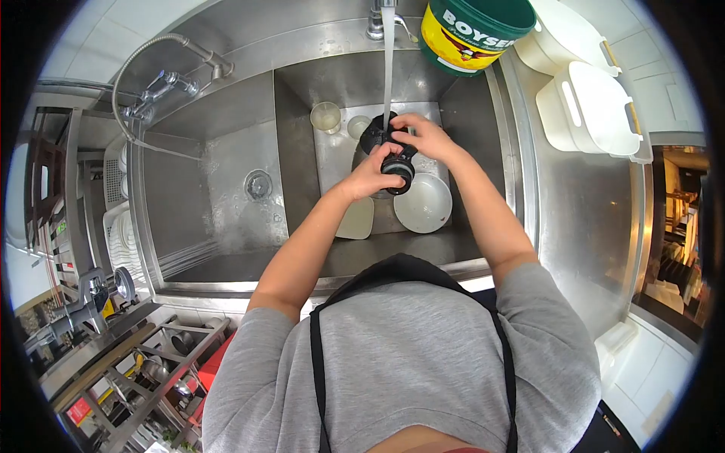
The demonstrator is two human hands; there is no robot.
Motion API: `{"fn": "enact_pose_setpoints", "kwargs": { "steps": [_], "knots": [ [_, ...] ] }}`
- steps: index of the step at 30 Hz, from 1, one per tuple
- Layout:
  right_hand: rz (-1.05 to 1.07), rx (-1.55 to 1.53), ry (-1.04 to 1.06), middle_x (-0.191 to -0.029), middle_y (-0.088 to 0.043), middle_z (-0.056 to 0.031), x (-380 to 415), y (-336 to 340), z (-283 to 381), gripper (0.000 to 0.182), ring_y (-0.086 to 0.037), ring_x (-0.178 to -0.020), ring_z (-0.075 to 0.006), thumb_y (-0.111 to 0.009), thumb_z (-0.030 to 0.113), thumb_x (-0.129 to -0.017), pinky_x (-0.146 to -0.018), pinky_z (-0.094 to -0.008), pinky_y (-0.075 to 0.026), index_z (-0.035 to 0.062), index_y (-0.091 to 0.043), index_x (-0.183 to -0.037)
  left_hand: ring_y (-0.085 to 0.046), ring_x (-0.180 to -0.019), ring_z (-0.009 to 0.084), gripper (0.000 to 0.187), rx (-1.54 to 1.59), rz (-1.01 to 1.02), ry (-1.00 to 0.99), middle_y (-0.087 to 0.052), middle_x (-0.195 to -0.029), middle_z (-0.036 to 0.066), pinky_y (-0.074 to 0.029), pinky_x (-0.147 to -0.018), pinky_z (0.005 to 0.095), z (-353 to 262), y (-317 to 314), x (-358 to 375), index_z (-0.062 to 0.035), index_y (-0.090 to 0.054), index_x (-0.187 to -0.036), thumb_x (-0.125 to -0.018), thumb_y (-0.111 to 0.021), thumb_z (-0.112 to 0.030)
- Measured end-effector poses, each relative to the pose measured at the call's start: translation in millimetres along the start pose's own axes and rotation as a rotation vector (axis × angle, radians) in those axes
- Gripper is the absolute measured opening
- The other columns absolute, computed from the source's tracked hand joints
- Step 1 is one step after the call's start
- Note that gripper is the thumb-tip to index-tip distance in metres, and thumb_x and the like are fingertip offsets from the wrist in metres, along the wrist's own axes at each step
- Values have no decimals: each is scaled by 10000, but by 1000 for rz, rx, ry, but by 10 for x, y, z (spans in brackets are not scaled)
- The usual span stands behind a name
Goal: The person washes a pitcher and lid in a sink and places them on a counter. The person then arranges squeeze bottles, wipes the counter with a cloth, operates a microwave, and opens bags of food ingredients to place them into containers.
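Note:
Under the running tap (379, 23), both my hands are over the right sink basin (325, 260). My left hand (366, 180) grips a black object with a round, ringed end (398, 172), its thumb lying against that ring. The fingers of my right hand (424, 137) curl over the same black object's far side, where the water stream falls on a wider black part (374, 136). I cannot tell what kind of object it is. Below lie a white bowl (423, 204) and a pale board-like piece (356, 220). A clear cup (325, 117) stands behind them.
A green and yellow bucket (472, 38) stands at the back right rim, beside white plastic bins (581, 109). On the left is a second basin (245, 151) with a drain and a hose spray tap (170, 79). Racks with dishes (124, 238) line the far left.

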State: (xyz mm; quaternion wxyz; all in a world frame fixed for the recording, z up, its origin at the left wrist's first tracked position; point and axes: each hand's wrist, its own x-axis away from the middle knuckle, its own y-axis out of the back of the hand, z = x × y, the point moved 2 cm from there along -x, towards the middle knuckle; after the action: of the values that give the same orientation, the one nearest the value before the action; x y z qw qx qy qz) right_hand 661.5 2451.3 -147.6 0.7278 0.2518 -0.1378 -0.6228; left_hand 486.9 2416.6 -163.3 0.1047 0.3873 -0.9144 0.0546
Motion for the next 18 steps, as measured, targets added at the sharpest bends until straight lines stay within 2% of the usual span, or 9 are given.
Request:
{"fn": "enact_pose_setpoints", "kwargs": {
  "steps": [2,3,4,7,8,10,14,16,18],
  "knots": [
    [325,23,-118,-947,-632,-79,-178,-81,16,297,-595,-901,-242,-572,315,-840,-781,-324,-447,64,-584,-998,-486,-970,147,575,-7,-18,-19,-455,-1061,44,-385,-878,269,16,17,-8,-77,-414,-1160,-642,-661,-107],
    [470,136,-145,-957,-637,-103,-260,-115,-14,434,-597,-886,-224,-559,382,-843,-807,-318,-442,81,-513,-1154,-486,-970,147,575,-11,-21,-21,-455,-1061,44,-385,-878,269,-14,26,-6,-77,-414,-1160,-642,-661,-107],
    [470,136,-140,-957,-637,-103,-355,-110,77,434,-597,-886,-224,-559,382,-843,-807,-318,-442,81,-513,-1154,-471,-983,165,587,-64,-10,-27,-428,-1067,60,-378,-889,281,-67,24,2,-79,-412,-1159,-633,-668,-122],
    [773,391,-286,-903,-632,-168,-557,-261,64,494,-597,-816,-237,-593,406,-815,-709,-339,-454,-51,-591,-1004,-440,-1008,198,605,-165,29,-28,-382,-1073,91,-363,-911,303,-184,-52,6,-84,-414,-1153,-614,-681,-151],
    [772,392,-289,-903,-632,-168,-567,-367,-57,494,-597,-816,-237,-593,406,-815,-709,-339,-454,-51,-591,-1004,-424,-1019,214,610,-219,54,-28,-363,-1074,105,-355,-922,313,-206,-75,-2,-88,-420,-1147,-604,-687,-164],
    [633,47,-504,-885,-635,-148,-598,-481,-167,479,-581,-784,-214,-635,401,-784,-684,-331,-451,-51,-628,-943,-417,-996,224,613,-198,32,-24,-363,-1047,108,-347,-928,319,-188,-58,-21,-94,-426,-1143,-594,-690,-168],
    [555,65,-348,-749,-611,-105,-575,-463,-201,436,-551,-705,-175,-691,380,-739,-639,-335,-432,-39,-622,-837,-426,-973,217,608,-215,19,-39,-368,-1039,102,-357,-909,309,-156,2,0,-99,-431,-1140,-594,-692,-167],
    [573,145,-279,-681,-591,-118,-620,-378,-93,479,-545,-652,-193,-646,459,-759,-623,-352,-423,-19,-611,-767,-428,-967,216,609,-200,0,-39,-369,-1036,100,-361,-903,307,-163,49,-19,-101,-431,-1141,-594,-693,-167],
    [648,254,-268,-765,-629,-200,-632,-321,-32,666,-617,-754,-298,-534,619,-760,-686,-374,-457,-33,-655,-832,-432,-968,214,609,-209,-31,-40,-373,-1028,97,-366,-895,304,-165,82,6,-97,-431,-1139,-594,-694,-164]
  ]
}}
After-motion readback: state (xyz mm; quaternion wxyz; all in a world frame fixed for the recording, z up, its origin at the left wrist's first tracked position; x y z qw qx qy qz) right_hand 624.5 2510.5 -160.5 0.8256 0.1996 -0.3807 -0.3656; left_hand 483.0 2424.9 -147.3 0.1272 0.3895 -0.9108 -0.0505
